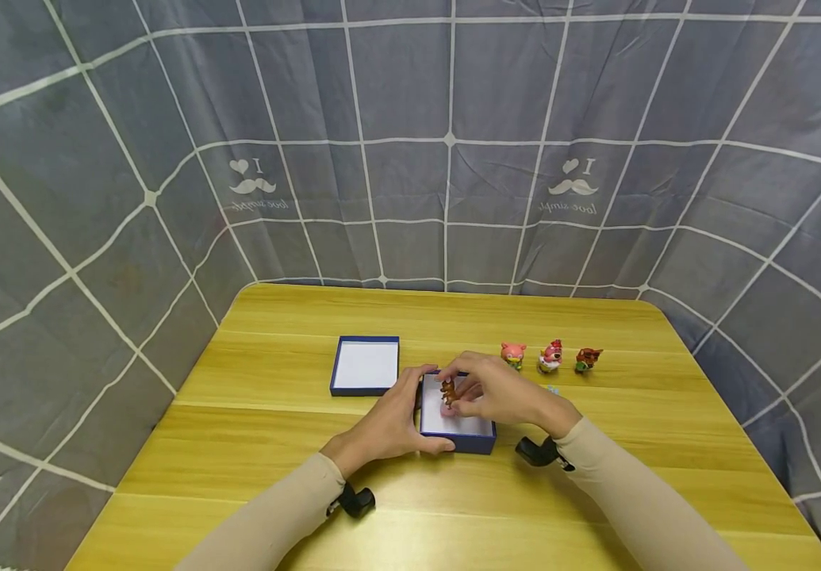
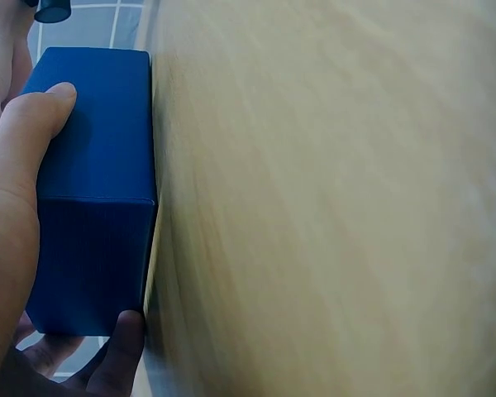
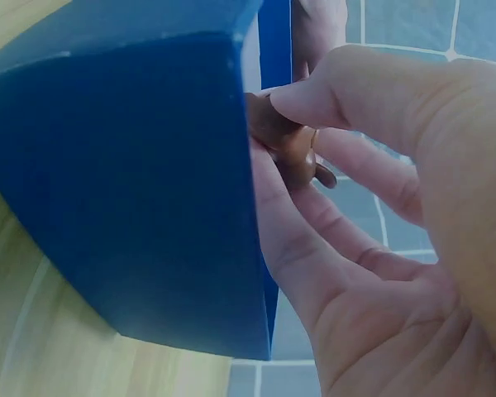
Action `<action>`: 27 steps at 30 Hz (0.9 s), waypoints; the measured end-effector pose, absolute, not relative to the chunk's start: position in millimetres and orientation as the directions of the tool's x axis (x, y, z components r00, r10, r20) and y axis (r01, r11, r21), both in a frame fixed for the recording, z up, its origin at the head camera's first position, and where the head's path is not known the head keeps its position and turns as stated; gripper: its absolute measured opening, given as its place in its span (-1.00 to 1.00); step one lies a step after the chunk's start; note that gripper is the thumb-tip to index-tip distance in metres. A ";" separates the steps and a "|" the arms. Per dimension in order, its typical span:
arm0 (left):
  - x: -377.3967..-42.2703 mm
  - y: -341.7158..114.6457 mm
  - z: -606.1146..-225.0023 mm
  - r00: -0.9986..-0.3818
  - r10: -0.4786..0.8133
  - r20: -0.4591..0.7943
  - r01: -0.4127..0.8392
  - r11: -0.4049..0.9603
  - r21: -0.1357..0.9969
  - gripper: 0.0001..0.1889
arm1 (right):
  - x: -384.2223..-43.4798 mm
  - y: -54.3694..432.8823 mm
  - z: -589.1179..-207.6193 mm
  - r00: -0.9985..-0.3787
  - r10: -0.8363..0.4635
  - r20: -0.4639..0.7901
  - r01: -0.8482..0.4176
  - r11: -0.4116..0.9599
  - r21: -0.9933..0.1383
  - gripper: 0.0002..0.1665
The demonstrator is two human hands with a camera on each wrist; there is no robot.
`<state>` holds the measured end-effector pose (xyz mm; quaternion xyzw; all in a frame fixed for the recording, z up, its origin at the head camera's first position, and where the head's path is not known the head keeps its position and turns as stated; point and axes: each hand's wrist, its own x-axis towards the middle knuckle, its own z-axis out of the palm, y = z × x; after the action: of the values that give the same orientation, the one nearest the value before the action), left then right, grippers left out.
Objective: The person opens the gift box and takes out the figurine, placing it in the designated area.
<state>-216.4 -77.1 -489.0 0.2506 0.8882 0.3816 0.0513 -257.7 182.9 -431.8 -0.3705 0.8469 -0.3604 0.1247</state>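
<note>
Your left hand grips an open square blue box; your right hand pinches a glossy brown figurine.

The area is a curtained enclosure arranged as a tabletop recording station; the type of building around it cannot be determined. Grey fabric curtain with a white grid and moustache prints borders the wood-grain bench at the back and both sides. Black wrist-worn cameras indicate recording.
</note>
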 end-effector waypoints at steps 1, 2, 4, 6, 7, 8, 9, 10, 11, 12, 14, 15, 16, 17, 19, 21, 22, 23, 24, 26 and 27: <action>-216.3 -77.0 -488.7 -0.870 0.483 0.100 0.406 0.586 0.701 0.34 | -258.0 183.9 -433.0 -0.691 -0.720 0.060 -0.545 0.465 -0.698 -0.49; -216.2 -77.0 -488.6 -0.870 0.483 0.100 0.407 0.587 0.700 0.34 | -257.6 184.8 -433.0 -0.691 -0.720 0.061 -0.546 0.465 -0.697 -0.53; -216.1 -76.9 -488.2 -0.871 0.481 0.100 0.406 0.590 0.698 0.34 | -256.8 186.6 -433.0 -0.690 -0.721 0.063 -0.544 0.460 -0.701 -0.58; -215.6 -77.0 -487.8 -0.871 0.481 0.099 0.406 0.592 0.696 0.34 | -256.5 188.2 -433.5 -0.689 -0.722 0.064 -0.540 0.452 -0.710 -0.59; -215.4 -77.0 -487.7 -0.871 0.481 0.099 0.406 0.593 0.696 0.34 | -256.4 189.0 -433.9 -0.687 -0.723 0.065 -0.538 0.447 -0.715 -0.59; -215.2 -77.0 -487.6 -0.872 0.480 0.097 0.405 0.594 0.695 0.34 | -255.8 189.5 -433.7 -0.688 -0.723 0.064 -0.531 0.441 -0.723 -0.58; -215.1 -77.0 -487.5 -0.871 0.481 0.098 0.405 0.593 0.696 0.34 | -255.5 190.2 -434.1 -0.688 -0.723 0.064 -0.527 0.437 -0.729 -0.58; -215.0 -77.0 -487.4 -0.871 0.480 0.099 0.405 0.593 0.696 0.34 | -255.1 190.8 -434.2 -0.689 -0.722 0.066 -0.525 0.433 -0.733 -0.57; -214.9 -77.1 -487.5 -0.872 0.479 0.101 0.406 0.591 0.697 0.34 | -254.6 191.2 -434.3 -0.691 -0.720 0.067 -0.520 0.430 -0.738 -0.57; -215.0 -77.1 -487.8 -0.872 0.478 0.103 0.407 0.592 0.696 0.34 | -254.0 191.5 -434.3 -0.693 -0.717 0.070 -0.517 0.428 -0.742 -0.58; -215.0 -77.2 -488.0 -0.874 0.474 0.106 0.406 0.594 0.695 0.34 | -252.7 192.1 -434.3 -0.701 -0.710 0.076 -0.510 0.423 -0.749 -0.58; -215.0 -77.2 -488.0 -0.874 0.473 0.108 0.406 0.593 0.695 0.34 | -252.2 192.3 -434.7 -0.706 -0.704 0.081 -0.508 0.424 -0.750 -0.58; -214.9 -77.3 -488.1 -0.875 0.471 0.107 0.405 0.594 0.695 0.33 | -251.7 192.4 -434.8 -0.712 -0.697 0.085 -0.505 0.424 -0.752 -0.57; -214.7 -77.3 -488.2 -0.876 0.471 0.105 0.404 0.596 0.695 0.33 | -251.1 192.8 -435.1 -0.717 -0.691 0.088 -0.503 0.426 -0.752 -0.57; -214.2 -77.2 -488.0 -0.877 0.470 0.101 0.400 0.598 0.695 0.33 | -250.0 193.9 -435.5 -0.730 -0.675 0.103 -0.505 0.432 -0.748 -0.59; -213.7 -76.9 -487.8 -0.877 0.470 0.097 0.398 0.599 0.696 0.33 | -249.2 195.0 -435.4 -0.745 -0.655 0.125 -0.509 0.438 -0.741 -0.63; -213.5 -76.7 -487.7 -0.878 0.469 0.095 0.396 0.600 0.695 0.32 | -248.7 195.8 -435.3 -0.752 -0.644 0.139 -0.514 0.441 -0.736 -0.66; -213.5 -76.6 -487.7 -0.878 0.469 0.096 0.396 0.599 0.696 0.33 | -248.4 196.5 -435.1 -0.756 -0.635 0.158 -0.524 0.442 -0.728 -0.70; -213.6 -76.4 -487.7 -0.878 0.468 0.097 0.396 0.598 0.697 0.32 | -248.5 197.1 -435.2 -0.761 -0.624 0.177 -0.531 0.442 -0.722 -0.73; -213.7 -76.1 -487.7 -0.878 0.468 0.097 0.395 0.598 0.698 0.33 | -249.0 198.6 -435.7 -0.765 -0.609 0.212 -0.545 0.435 -0.717 -0.80; -213.7 -75.9 -487.9 -0.878 0.469 0.097 0.395 0.596 0.699 0.33 | -249.2 199.6 -436.1 -0.765 -0.604 0.225 -0.551 0.432 -0.714 -0.83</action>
<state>-213.7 -75.9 -487.9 0.2421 0.8921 0.3784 0.0485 -249.2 199.6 -436.1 -0.3415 0.8455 -0.4092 0.0321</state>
